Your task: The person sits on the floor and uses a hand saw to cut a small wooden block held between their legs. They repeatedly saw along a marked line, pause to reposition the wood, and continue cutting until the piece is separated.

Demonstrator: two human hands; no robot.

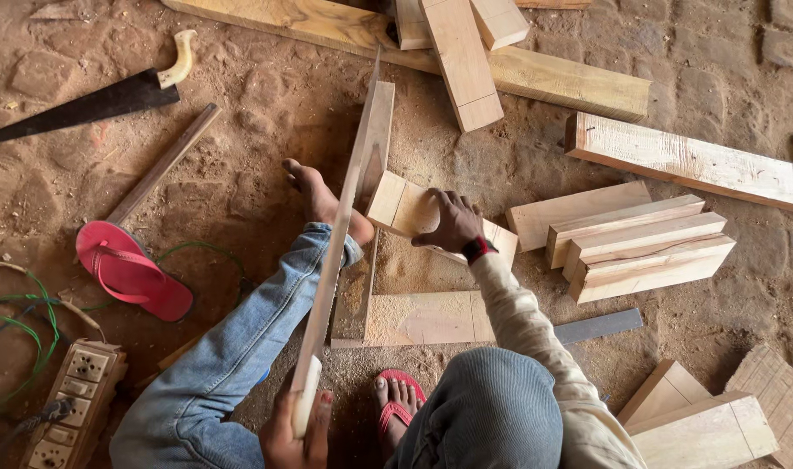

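My left hand at the bottom edge grips the pale end of a long thin tan strip, seen edge-on and running away from me. Whether it is a blade or a lath I cannot tell. My right hand, in a beige sleeve with a dark wristband, presses down on a short wood block. My bare foot rests against a narrow plank standing on edge. A flat board dusted with sawdust lies under the block.
A handsaw and a thin stick lie at upper left. A red sandal, green wire and a power strip are at left. Stacked blocks and long beams are at right.
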